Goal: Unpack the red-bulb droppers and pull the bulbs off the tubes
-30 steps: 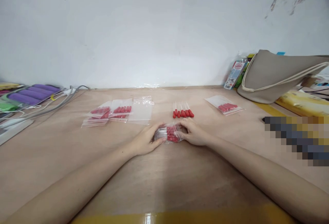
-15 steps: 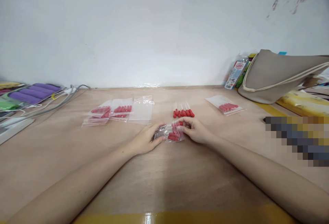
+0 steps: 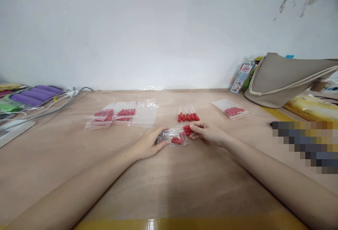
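Now the left hand (image 3: 150,143) curls round one end of a clear bag (image 3: 171,134), gripping it between thumb and fingers near the middle of the worktop (image 3: 132,194). At the bag's other end, the right hand (image 3: 207,132) pinches a few red-ended sticks (image 3: 187,130), their red ends poking out of the mouth while more red ends lie within. Just beyond the bag, a row of loose sticks (image 3: 188,117) lies with its red ends toward the person. To the left, small packets (image 3: 126,112) with red contents overlap beside a flat translucent bag (image 3: 144,113); another filled packet (image 3: 231,109) lies to the right, near a grey pouch (image 3: 285,78).
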A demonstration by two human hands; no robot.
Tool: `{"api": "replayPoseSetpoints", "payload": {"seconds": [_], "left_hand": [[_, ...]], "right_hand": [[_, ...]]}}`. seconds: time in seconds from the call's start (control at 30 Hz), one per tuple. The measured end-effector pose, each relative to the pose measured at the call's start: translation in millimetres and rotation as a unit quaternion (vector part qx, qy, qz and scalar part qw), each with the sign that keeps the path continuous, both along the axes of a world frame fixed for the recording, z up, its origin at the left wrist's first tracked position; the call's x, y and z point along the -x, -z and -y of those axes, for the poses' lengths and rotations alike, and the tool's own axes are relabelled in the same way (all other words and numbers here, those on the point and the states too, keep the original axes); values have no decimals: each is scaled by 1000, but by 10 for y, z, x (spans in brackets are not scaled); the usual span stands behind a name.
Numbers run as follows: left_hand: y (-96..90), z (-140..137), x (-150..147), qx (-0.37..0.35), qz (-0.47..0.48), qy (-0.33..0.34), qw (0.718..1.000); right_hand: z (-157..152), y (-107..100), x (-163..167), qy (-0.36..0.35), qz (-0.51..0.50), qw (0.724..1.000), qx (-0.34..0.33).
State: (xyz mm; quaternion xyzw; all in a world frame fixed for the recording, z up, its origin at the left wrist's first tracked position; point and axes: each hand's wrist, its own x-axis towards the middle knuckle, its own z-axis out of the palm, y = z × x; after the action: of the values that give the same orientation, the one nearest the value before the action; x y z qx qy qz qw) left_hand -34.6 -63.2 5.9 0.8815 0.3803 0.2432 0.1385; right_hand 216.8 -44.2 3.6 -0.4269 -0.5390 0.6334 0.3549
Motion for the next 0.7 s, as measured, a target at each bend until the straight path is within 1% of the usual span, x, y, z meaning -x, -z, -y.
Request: {"api": "replayPoseSetpoints", "payload": {"seconds": [0.1,0.23,0.33,0.4,0.47,0.53,0.63,0.7], "left_hand": [[1,1,5,0,-3,-1,1000],[-11,9,6,5,-17,-5,1000],[-18,11,2,8,-20,-6,1000],[-18,11,-1,8,-18,-7,1000],[-13,10,-1,8,-18,-8,1000],[-7,9,2,7,-16,-8,1000],[-5,8,3,6,-14,-7,1000],[-12,10,0,9,-16,-5,1000]], "right_hand": [[-3,-104,-55,7,18,999,-36],[-75,-397,-350,51,55,990,-122],[-169,-573,-643,143,25,979,-143],[-230,-598,-773,222,11,961,-164],[-285,-529,-814,300,33,932,-201],[-338,-381,-782,354,93,895,-253],[-405,-104,-683,367,199,839,-348],[-428,48,-628,338,245,818,-395]]}}
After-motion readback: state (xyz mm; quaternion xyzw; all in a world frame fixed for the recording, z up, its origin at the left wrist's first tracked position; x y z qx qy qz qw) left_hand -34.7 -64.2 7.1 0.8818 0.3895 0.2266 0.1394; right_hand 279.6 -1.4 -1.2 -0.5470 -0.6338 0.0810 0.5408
